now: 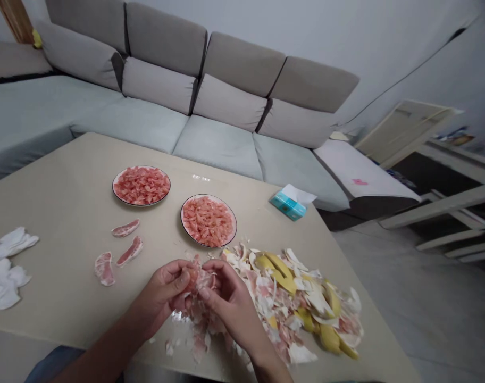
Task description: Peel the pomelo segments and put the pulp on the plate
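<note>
Head cam view here: the left hand (160,295) and right hand (230,303) are both curled tight around a chunk of pink pomelo flesh with white membrane on it (197,279), pinching it from either side just above the beige desk (59,175), probably for grip on something that soft. A messy heap of yellow peel and white pith (294,308) sits right beside the hands, likely so scraps have a short trip. Further off, a round white plate of pink pulp (114,187) and a second round white plate of pink pulp (210,247) stay clear of that mess. Three pink-and-white membrane strips (125,227) lie left, near crumpled white tissues (5,268), and a teal tissue box (288,207) sits by the far edge.
</note>
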A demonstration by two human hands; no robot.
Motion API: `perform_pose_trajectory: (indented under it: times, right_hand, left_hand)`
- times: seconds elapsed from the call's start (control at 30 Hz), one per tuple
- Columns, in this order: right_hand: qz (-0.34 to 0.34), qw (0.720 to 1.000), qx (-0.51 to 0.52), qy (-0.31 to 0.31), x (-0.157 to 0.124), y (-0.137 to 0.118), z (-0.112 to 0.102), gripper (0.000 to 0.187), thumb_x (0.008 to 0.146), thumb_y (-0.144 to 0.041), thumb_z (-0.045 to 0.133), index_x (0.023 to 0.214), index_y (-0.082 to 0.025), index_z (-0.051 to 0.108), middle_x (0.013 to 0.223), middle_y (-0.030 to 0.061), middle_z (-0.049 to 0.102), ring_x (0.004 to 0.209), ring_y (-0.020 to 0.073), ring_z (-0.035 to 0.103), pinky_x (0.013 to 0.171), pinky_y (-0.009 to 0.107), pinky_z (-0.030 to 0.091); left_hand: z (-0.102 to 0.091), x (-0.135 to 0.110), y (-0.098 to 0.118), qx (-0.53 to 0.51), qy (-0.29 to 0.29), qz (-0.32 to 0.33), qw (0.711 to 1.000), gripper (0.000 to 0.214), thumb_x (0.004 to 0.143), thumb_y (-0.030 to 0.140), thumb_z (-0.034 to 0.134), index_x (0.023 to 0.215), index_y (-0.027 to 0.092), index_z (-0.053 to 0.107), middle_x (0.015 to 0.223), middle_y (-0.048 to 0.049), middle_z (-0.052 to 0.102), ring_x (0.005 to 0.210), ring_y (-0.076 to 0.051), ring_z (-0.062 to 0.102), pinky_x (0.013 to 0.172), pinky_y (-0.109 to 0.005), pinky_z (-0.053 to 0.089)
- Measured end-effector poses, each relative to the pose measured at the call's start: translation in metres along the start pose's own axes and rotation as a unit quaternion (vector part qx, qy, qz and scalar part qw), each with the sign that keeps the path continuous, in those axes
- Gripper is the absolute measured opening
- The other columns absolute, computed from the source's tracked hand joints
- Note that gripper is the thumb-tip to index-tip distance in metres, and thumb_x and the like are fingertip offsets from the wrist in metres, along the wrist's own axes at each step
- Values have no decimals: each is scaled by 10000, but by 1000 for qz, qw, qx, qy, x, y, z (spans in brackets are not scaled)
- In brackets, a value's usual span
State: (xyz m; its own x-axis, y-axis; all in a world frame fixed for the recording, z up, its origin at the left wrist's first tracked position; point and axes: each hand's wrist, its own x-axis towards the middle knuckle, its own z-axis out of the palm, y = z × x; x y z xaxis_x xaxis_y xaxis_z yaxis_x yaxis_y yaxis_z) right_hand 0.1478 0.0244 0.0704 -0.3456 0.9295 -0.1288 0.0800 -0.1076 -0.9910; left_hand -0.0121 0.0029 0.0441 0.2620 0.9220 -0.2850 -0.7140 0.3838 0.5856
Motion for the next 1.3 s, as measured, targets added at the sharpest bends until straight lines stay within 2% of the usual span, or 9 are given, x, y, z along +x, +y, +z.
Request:
perform_pose_trajectory:
  times: [0.07,0.17,0.27,0.47,0.63,0.97,1.07,1.17,1.3]
  right_hand:
    - [-1,1000,-24,7,-1,-1,1,378,749,-381,751,1054,-213,604,767,-15,610,637,126,543,559,216,412]
    - [5,998,-49,28,-2,-2,2,248,774,-409,715,840,-177,660,718,7,624,628,139,549,567,236,412]
    - [9,998,-50,32,-3,-5,2,279,787,-426,700,721,-158,658,663,16,626,616,140,549,569,241,412]
    - [49,996,67,-25,-6,-8,3,306,754,-441,740,718,-153,645,631,12,645,524,106,532,500,214,403]
    - [75,989,126,-25,-7,-6,3,304,688,-416,807,711,-155,653,549,-28,589,429,63,453,439,183,359]
    - [81,973,211,-37,-6,2,3,299,722,-395,790,712,-149,621,526,-44,549,393,42,401,401,167,296]
    - [72,983,170,-20,-6,-3,3,302,718,-405,790,725,-161,612,555,-37,568,449,68,470,459,180,362]
    - [53,994,95,11,-7,-9,2,267,740,-408,769,762,-178,634,625,-20,596,540,104,529,531,208,421]
    - [24,999,-9,36,-10,-12,1,324,762,-376,746,1051,-242,686,692,-18,595,587,130,525,537,227,421]
  left_hand:
    - [0,0,0,16,-4,3,1000,184,797,284,719,903,151,649,745,3,576,582,-86,542,516,-201,435]
    - [0,1,-1,34,-14,6,999,180,790,298,723,846,151,637,712,0,576,574,-98,538,523,-215,432]
    - [-2,2,-3,19,-44,-7,999,205,786,317,724,774,143,617,659,2,554,563,-104,529,541,-227,439]
    - [-11,5,-12,-78,-82,-69,991,227,774,303,740,740,116,616,630,28,469,569,-73,503,570,-175,442]
    - [-12,5,-16,-126,-109,-81,983,226,783,286,732,705,109,616,619,27,467,548,-55,473,573,-149,448]
    - [-23,5,-20,-133,-137,-115,975,315,761,352,742,645,117,567,594,29,420,504,-48,436,429,-105,353]
    - [-21,5,-17,-141,-136,-118,974,306,757,369,745,678,131,572,575,46,385,524,-60,450,447,-113,361]
    - [-16,5,-13,-126,-109,-108,980,257,754,351,757,799,148,605,599,45,446,547,-66,483,505,-141,401]
    - [-14,7,-9,-53,-85,-46,994,307,726,352,782,904,174,606,634,39,514,558,-86,521,551,-195,428]
